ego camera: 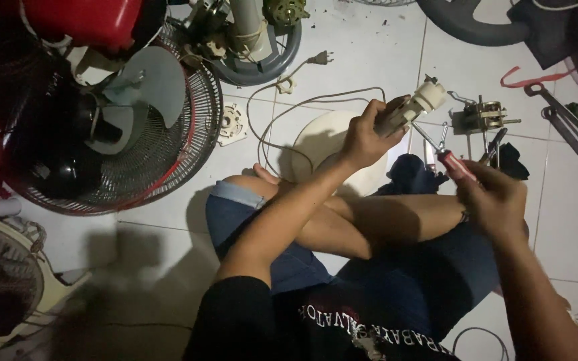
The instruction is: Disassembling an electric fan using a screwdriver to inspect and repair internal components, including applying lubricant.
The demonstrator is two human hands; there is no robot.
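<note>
Above the crossed knees (342,220) I see my left hand (366,137) clamped around a white fan part (416,107), my right hand (493,197) fisted on a red-handled screwdriver (455,165) just beside it.

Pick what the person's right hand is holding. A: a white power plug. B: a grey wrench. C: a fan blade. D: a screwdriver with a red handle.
D: the right hand is closed around a red-handled screwdriver, whose shaft points up toward the white part in the left hand.
</note>
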